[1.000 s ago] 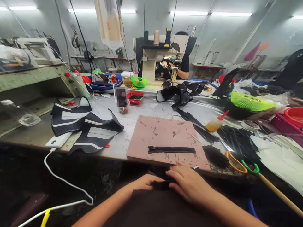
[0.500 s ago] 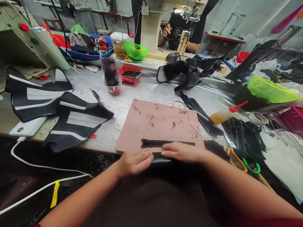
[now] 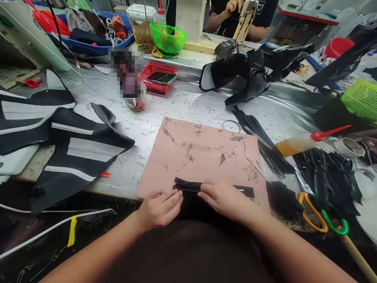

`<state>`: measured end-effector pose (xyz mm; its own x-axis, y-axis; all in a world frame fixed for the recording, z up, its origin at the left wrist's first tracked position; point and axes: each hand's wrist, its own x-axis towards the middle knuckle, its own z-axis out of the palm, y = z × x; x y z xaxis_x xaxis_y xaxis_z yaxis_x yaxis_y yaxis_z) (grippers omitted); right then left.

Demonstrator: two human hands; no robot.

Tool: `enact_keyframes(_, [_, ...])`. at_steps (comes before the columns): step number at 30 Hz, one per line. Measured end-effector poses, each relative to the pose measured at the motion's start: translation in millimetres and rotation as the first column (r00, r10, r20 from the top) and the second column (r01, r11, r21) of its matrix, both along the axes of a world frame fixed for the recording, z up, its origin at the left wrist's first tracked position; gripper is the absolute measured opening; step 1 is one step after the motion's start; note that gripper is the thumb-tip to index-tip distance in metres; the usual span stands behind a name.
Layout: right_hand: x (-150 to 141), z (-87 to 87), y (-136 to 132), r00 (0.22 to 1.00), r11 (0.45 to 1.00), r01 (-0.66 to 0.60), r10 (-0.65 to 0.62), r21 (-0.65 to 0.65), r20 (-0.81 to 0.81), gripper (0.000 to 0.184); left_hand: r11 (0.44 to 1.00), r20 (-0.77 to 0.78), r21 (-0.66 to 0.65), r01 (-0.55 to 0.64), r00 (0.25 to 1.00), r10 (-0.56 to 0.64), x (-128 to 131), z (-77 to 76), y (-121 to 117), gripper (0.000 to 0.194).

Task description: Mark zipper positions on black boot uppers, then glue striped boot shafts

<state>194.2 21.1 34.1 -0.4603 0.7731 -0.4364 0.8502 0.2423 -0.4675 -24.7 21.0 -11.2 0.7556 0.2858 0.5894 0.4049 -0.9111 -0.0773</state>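
Note:
A black zipper strip (image 3: 188, 184) lies across the near edge of a pink work mat (image 3: 200, 153). A dark piece of material (image 3: 191, 204) sits just below it at the table edge, between both hands. My left hand (image 3: 159, 208) rests on the left end of that piece, fingers stretched toward the zipper. My right hand (image 3: 225, 198) lies over the zipper's middle, fingers flat and pressing down on the zipper and the dark piece.
Black and white cut panels (image 3: 79, 151) lie at left. A glue bottle (image 3: 300, 143), black strips (image 3: 262, 141), scissors (image 3: 321, 212) and zipper pile (image 3: 326, 177) are at right. A red tray with a phone (image 3: 160, 78), green bowl (image 3: 168, 37) and another person's hands (image 3: 232, 8) are beyond.
Both hands rose from my lap to the mat's near edge, bringing the dark piece up against the zipper. The view tilted downward and closer to the table.

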Motion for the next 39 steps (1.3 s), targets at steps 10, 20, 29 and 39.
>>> enact_keyframes(10, [-1.1,-7.0,-2.8,0.998,0.998,0.053,-0.054,0.046,0.022,0.028,0.997,0.000,-0.074,-0.012,1.000,0.012,-3.4,-9.5,3.0,0.020])
enact_keyframes(20, [-2.4,-7.4,-4.5,0.997,0.995,0.062,-0.066,0.083,0.050,0.028,0.996,-0.088,-0.092,0.004,0.996,-0.013,2.0,4.7,11.9,0.018])
enact_keyframes(29, [-7.7,-4.3,-2.1,0.985,0.987,0.148,-0.153,0.065,0.080,0.028,0.998,-0.135,-0.032,-0.062,0.989,0.057,3.1,-0.3,6.4,0.031])
enact_keyframes(39, [-16.4,-9.1,-0.2,0.968,0.989,0.087,-0.112,0.121,0.224,0.026,0.982,-0.253,-0.015,-0.190,0.951,0.180,13.8,-6.0,-4.5,0.044])
